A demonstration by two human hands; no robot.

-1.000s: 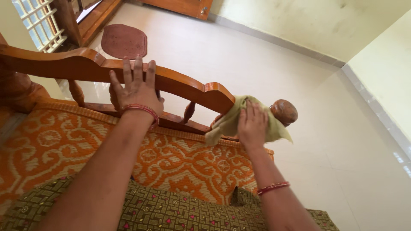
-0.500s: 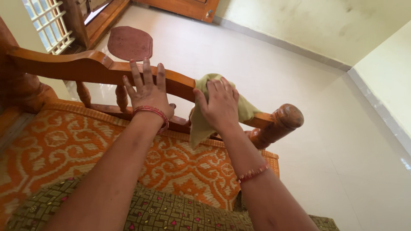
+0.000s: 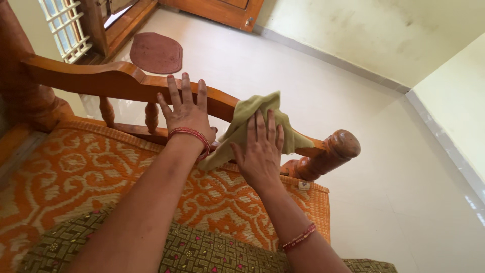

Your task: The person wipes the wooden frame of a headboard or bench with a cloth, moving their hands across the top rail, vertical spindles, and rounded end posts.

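Since half a second ago, the right hand [image 3: 261,151] and its cloth [image 3: 252,126] have stayed on the middle stretch of the wooden rail [image 3: 126,83], well short of the rounded post knob [image 3: 342,144] where they were a second ago. Fingers of the right hand lie spread and nearly flat, pressing the pale green cloth down over the rail's top edge; nothing is pinched, the palm simply pins it. One corner of the cloth hangs below the rail toward the orange patterned mat [image 3: 76,172]. Just beside it along the rail, the left hand [image 3: 187,114] rests with fingers splayed open over the rail, gripping nothing else. Red bangles circle both wrists. Beyond the rail lies a pale tiled floor [image 3: 283,65] with a small reddish doormat [image 3: 155,52].
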